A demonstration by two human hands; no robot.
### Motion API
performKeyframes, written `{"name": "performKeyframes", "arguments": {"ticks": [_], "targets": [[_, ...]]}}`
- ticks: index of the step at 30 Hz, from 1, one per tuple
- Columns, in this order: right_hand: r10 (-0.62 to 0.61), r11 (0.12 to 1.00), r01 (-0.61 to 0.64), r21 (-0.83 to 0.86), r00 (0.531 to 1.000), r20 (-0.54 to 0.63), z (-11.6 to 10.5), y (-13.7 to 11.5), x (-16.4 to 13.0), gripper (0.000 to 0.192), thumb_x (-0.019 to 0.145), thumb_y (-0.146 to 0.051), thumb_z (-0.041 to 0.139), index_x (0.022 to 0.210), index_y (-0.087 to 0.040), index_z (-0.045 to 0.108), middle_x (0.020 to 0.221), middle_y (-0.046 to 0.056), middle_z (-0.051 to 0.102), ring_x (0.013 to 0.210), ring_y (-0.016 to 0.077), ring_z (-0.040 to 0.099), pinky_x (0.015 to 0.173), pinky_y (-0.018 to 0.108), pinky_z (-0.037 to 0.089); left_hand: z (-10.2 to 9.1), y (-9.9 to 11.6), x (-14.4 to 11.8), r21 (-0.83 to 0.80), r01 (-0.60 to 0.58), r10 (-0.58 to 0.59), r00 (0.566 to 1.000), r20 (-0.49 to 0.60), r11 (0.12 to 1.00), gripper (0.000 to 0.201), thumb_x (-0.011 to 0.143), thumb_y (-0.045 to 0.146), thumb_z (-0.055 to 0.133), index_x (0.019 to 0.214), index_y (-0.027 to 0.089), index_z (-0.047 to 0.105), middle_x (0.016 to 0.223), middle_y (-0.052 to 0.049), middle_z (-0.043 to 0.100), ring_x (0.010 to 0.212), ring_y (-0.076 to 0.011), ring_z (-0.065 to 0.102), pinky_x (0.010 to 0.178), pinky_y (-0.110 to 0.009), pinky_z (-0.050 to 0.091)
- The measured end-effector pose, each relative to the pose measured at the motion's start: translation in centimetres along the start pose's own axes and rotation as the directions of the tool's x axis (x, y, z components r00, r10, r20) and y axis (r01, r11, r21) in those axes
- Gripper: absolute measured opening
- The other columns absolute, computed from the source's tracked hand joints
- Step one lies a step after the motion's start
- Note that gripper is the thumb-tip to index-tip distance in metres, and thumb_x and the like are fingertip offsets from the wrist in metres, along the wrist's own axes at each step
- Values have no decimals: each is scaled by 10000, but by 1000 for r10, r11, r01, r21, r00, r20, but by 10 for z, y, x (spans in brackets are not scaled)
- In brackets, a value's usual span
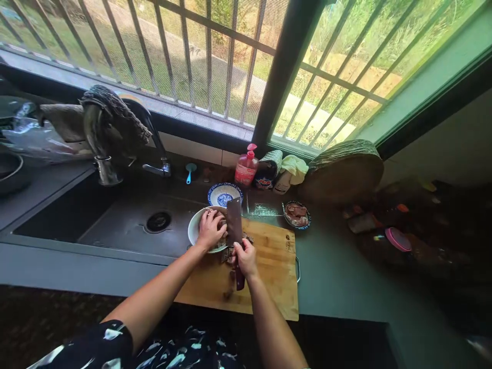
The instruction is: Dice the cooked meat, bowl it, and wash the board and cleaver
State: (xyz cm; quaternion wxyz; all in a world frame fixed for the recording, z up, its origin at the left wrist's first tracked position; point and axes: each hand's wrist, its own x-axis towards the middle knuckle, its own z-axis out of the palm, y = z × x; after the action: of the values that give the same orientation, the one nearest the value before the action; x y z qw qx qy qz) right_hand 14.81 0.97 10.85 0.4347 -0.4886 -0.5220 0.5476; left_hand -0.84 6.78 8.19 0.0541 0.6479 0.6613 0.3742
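Note:
My right hand (246,257) is wrapped round the dark handle of a cleaver (234,224), whose broad blade points away from me, beside the right rim of a white bowl (194,233). Over that bowl lies my left hand (210,230), fingers apart and bent across chopped, brownish pieces, with the fingertips close to the blade. What is under the palm stays hidden. The bowl stands at the far left part of a wooden cutting board (271,266). A few dark chopped pieces (228,255) lie on the board, near the cleaver handle.
A blue-and-white plate (224,195) sits behind the bowl. To the right is a small dish of raw meat (297,215). The sink (123,218) with its faucet (156,141) lies left. Along the window stand a pink pump bottle (246,168) and a large round wooden block (342,171).

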Motion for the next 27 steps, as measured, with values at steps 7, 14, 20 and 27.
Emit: {"name": "performKeyframes", "arguments": {"ticks": [7, 14, 20, 27], "targets": [[-240, 727, 184, -662, 971, 6, -102, -13, -8, 234, 836, -334, 463, 964, -190, 596, 765, 43, 639, 674, 169, 587, 613, 259, 437, -13, 27, -24, -6, -65, 65, 998, 25, 998, 313, 810, 245, 411, 1009, 147, 633, 1243, -115, 500, 1252, -310, 292, 1046, -503, 242], [-195, 415, 346, -842, 937, 289, -178, 14, 14, 270, 830, -240, 476, 1063, -207, 608, 940, 65, 660, 871, 203, 597, 768, 310, 445, 8, 49, -150, -29, -202, 203, 950, 238, 979, 699, 720, 452, 573, 1316, 131, 396, 1389, -158, 337, 1300, -316, 242, 1045, -471, 254], [-181, 248, 438, -864, 897, 403, -190, 11, 43, 291, 804, -230, 559, 1086, -242, 629, 920, 65, 665, 812, 184, 607, 718, 257, 435, 45, 39, -171, 252, -97, 14, 949, 313, 963, 986, 500, 554, 714, 1338, 158, 376, 1446, -194, 202, 1310, -430, 114, 1035, -571, 92], [-95, 117, 493, -862, 870, 484, -209, 2, 68, 342, 801, -175, 551, 1117, -281, 627, 906, 44, 660, 785, 155, 595, 691, 218, 405, 57, 34, -147, 290, 15, -99, 956, 276, 957, 1063, 560, 590, 642, 1395, 102, 200, 1417, -256, 189, 1306, -402, 145, 1019, -565, 127]]}}
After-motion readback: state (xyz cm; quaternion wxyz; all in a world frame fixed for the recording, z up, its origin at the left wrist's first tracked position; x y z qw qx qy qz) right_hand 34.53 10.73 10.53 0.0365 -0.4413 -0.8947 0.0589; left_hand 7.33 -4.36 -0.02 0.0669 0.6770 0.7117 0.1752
